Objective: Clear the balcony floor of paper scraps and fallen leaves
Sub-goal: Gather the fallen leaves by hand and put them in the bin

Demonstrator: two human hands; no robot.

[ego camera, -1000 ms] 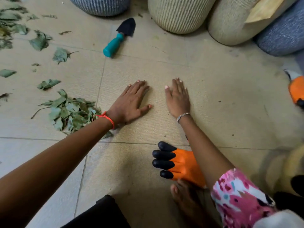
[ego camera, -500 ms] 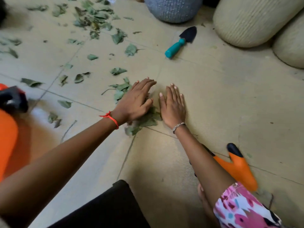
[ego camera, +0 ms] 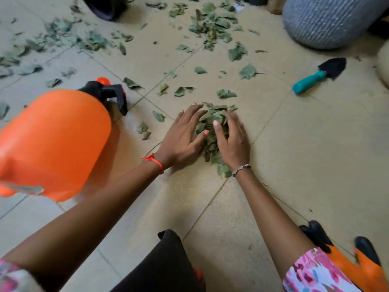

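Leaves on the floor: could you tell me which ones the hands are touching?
The heap between the left hand and right hand; the other leaves lie scattered beyond, untouched.

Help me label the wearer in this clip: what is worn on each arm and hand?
Both hands are ungloved. The left hand has a thin orange-red string bracelet at the wrist; the right hand has a slim silver chain bracelet. Forearms are uncovered; sleeves in a pink-and-white floral print show at the bottom edge.
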